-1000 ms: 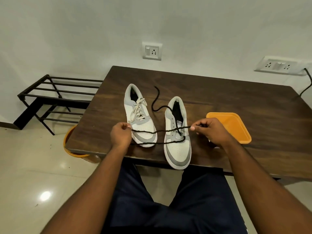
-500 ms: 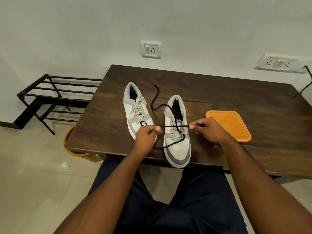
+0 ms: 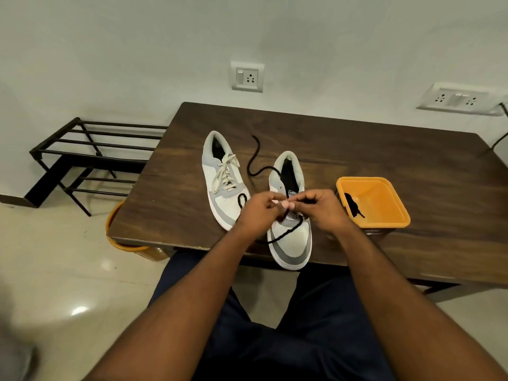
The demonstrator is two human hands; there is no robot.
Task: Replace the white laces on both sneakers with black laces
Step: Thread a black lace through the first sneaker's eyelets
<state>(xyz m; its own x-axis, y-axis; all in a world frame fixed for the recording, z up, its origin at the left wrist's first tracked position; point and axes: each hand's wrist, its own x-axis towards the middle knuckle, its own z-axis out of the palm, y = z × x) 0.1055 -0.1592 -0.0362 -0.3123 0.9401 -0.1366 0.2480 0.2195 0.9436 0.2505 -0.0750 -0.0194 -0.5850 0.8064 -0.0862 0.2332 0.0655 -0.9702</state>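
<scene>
Table (image 3: 384, 171): dark wood, carrying both sneakers and an orange tub.
Right sneaker (image 3: 291, 237): toe toward the person and just over the table's near edge; white lace gone, black lace (image 3: 286, 232) crossing its lowest eyelets, one tail trailing away past the heel.
Left sneaker (image 3: 222, 182): just beside it, white lace (image 3: 226, 174) still threaded, so it looks untouched.
Orange tub (image 3: 372, 202): right of the shoes, a second black lace (image 3: 353, 206) lying inside.
Left hand (image 3: 258, 213): fingers curled, pinching the black lace over the right sneaker's tongue.
Right hand (image 3: 325, 209): fingertips meeting the left's, pinched on the same lace.
Risk: uneven tails if one end is drawn further than the other; the loop lying on the left sneaker could snag; a hard tug might slide the shoe off the edge.
Writing: a small dark mark on the tongue, too blurred to read.
</scene>
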